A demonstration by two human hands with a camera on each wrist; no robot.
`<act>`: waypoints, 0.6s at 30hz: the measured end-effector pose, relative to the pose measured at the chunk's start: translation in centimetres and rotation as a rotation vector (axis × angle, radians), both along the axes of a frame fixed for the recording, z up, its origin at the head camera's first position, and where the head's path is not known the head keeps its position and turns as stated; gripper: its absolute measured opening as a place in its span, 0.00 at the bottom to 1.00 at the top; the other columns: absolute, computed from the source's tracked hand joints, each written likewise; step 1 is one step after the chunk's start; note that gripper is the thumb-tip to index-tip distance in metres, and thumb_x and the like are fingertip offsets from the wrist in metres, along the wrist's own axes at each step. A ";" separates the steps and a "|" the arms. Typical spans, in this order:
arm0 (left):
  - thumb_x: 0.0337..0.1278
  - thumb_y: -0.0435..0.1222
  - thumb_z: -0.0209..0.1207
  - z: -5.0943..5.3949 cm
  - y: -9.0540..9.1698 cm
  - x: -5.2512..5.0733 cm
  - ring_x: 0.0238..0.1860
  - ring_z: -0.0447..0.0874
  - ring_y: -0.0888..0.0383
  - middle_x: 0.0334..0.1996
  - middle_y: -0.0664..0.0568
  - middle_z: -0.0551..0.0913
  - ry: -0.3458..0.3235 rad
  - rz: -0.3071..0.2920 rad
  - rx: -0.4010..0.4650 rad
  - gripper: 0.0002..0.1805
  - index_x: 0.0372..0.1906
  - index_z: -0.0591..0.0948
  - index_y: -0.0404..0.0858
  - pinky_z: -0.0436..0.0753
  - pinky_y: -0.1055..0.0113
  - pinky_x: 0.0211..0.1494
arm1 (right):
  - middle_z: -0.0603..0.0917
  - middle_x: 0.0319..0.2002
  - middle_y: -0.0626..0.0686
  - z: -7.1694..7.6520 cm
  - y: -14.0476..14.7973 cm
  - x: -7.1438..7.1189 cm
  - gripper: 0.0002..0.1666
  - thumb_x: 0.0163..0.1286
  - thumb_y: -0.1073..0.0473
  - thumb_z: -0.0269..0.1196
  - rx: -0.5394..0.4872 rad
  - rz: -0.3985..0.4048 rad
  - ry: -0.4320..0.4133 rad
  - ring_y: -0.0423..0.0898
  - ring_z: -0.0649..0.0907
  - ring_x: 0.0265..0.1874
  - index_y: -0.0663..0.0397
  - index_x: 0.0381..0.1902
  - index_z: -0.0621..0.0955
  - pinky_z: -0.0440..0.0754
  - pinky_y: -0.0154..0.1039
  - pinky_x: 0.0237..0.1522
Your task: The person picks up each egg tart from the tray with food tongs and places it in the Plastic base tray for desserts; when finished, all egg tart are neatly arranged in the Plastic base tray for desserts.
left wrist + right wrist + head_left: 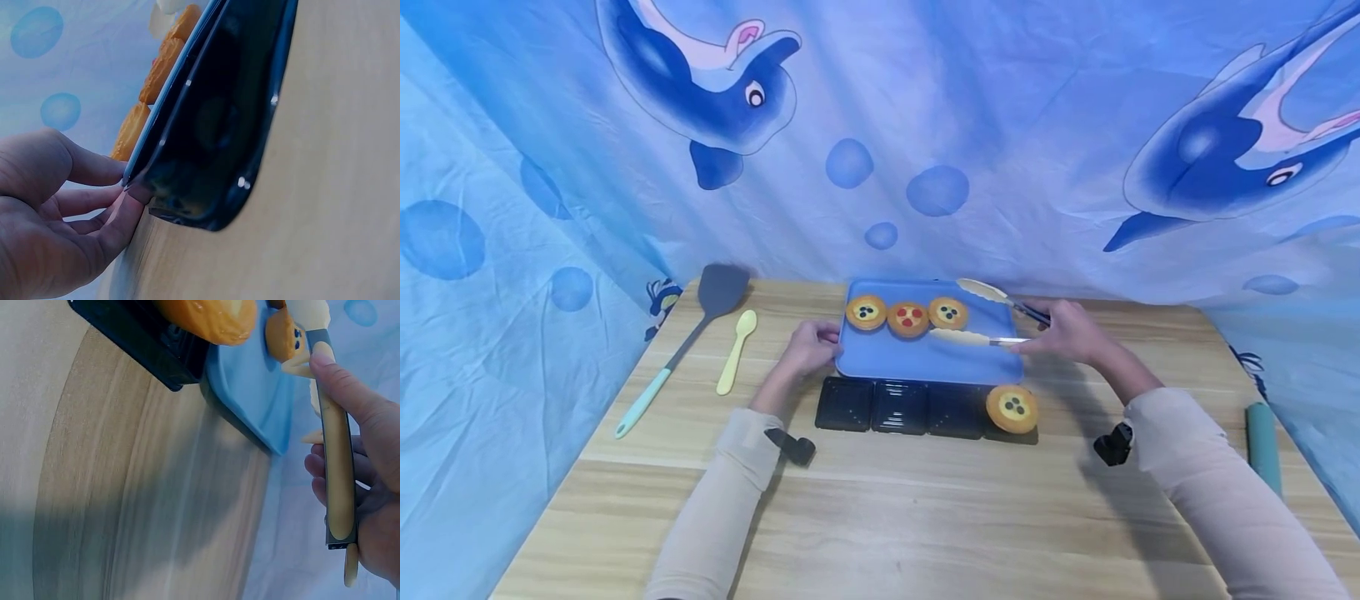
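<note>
My left hand (811, 346) pinches the left edge of a blue tray (917, 362) between thumb and fingers. On that tray lie three egg tarts in a row: a left one (866, 312) with dark dots, a middle one (908, 319) with red pieces, and a right one (948, 313) with dark dots. My right hand (1067, 332) holds tongs (964, 337), their arms spread over the tray's right part, the tips near the right tart. In front stands a black tray (899, 408) with several compartments; its rightmost one holds another tart (1012, 408) with dark dots.
To the left on the wooden table lie a grey spatula (724, 290) with a mint handle and a pale yellow spoon (736, 354). A green rolled thing (1263, 446) lies near the right edge. A blue dolphin-print cloth (895, 100) hangs behind the table.
</note>
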State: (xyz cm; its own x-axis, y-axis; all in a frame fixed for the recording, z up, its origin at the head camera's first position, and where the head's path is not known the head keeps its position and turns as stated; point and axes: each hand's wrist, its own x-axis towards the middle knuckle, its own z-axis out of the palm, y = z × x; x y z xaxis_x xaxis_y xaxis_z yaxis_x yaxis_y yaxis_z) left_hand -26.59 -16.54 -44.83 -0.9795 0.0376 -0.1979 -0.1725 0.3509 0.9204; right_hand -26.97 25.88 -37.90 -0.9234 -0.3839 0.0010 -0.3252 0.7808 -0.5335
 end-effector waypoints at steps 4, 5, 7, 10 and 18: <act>0.53 0.20 0.58 -0.1 0.0 -0.1 0.40 0.80 0.48 0.44 0.36 0.77 -0.001 -0.004 0.005 0.24 0.58 0.75 0.23 0.87 0.63 0.35 | 0.62 0.11 0.44 -0.6 -0.2 -0.3 0.55 0.51 0.43 0.78 0.008 0.010 -0.008 0.40 0.61 0.10 0.64 0.70 0.69 0.64 0.33 0.12; 0.53 0.20 0.58 0.0 0.0 -0.1 0.40 0.80 0.48 0.44 0.36 0.77 -0.004 -0.004 0.012 0.24 0.58 0.75 0.23 0.87 0.63 0.35 | 0.62 0.10 0.44 -0.7 -0.3 -0.4 0.54 0.52 0.43 0.78 0.007 0.013 -0.009 0.40 0.60 0.09 0.64 0.70 0.70 0.63 0.33 0.12; 0.54 0.21 0.58 0.0 0.0 0.0 0.39 0.80 0.48 0.45 0.36 0.77 -0.003 -0.005 0.007 0.24 0.58 0.75 0.23 0.87 0.63 0.35 | 0.62 0.09 0.44 -0.9 -0.3 -0.4 0.53 0.53 0.43 0.77 -0.001 0.019 0.000 0.40 0.59 0.09 0.64 0.69 0.70 0.64 0.33 0.12; 0.54 0.21 0.58 0.1 0.0 0.1 0.40 0.80 0.48 0.45 0.36 0.77 -0.008 -0.006 0.006 0.24 0.59 0.75 0.24 0.87 0.63 0.35 | 0.62 0.08 0.44 -1.2 -0.4 -0.5 0.50 0.54 0.45 0.77 -0.012 0.011 0.015 0.40 0.59 0.08 0.64 0.68 0.72 0.63 0.34 0.11; 0.53 0.20 0.59 0.0 0.0 0.0 0.41 0.80 0.48 0.46 0.35 0.77 -0.004 -0.007 0.015 0.25 0.60 0.74 0.23 0.87 0.62 0.35 | 0.69 0.12 0.47 -1.7 -0.5 -0.7 0.44 0.56 0.52 0.77 -0.021 0.032 0.057 0.42 0.65 0.09 0.67 0.65 0.75 0.66 0.33 0.12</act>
